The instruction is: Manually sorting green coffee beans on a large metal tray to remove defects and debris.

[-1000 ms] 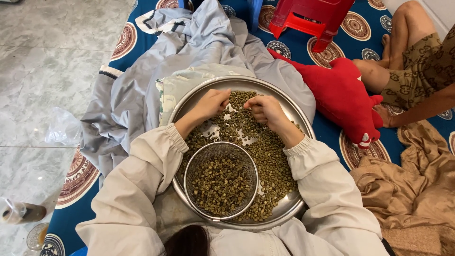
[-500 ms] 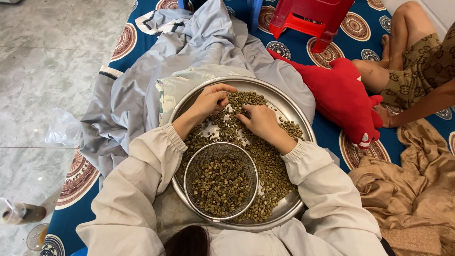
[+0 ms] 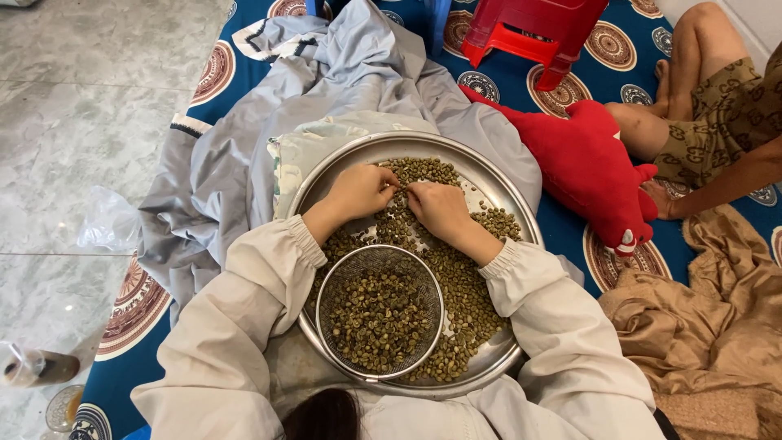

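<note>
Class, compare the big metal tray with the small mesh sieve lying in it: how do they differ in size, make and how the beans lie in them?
The metal tray is far wider than the mesh sieve, which lies inside it near the person. The tray is solid sheet metal; the sieve is wire mesh with a rim. Greenish beans spread loosely over the tray but sit heaped together in the sieve. Both are round, silvery and hold the same beans.

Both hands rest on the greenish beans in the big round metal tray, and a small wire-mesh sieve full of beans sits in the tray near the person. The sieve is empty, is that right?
Not quite. The head view shows the round wire-mesh sieve filled with greenish beans, not empty. The rest holds: left hand and right hand rest on the beans in the big round metal tray.
</note>
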